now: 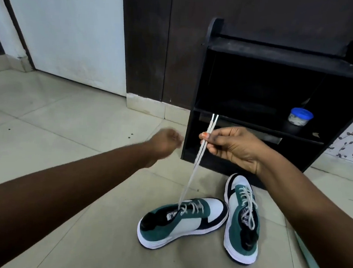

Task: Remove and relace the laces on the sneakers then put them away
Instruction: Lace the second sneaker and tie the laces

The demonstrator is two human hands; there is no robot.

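Pinching both lace ends, the right hand draws them taut above the relaced left-lying sneaker; the blurred left hand, grip unclear, likely ties next.

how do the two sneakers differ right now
The left sneaker lies crosswise, toe toward the right sneaker, which points toward the black shelf. The left sneaker's lace ends are pulled up taut, pinched in the right hand; the right sneaker's laces lie slack on it. Both are green, white and black, on the floor.
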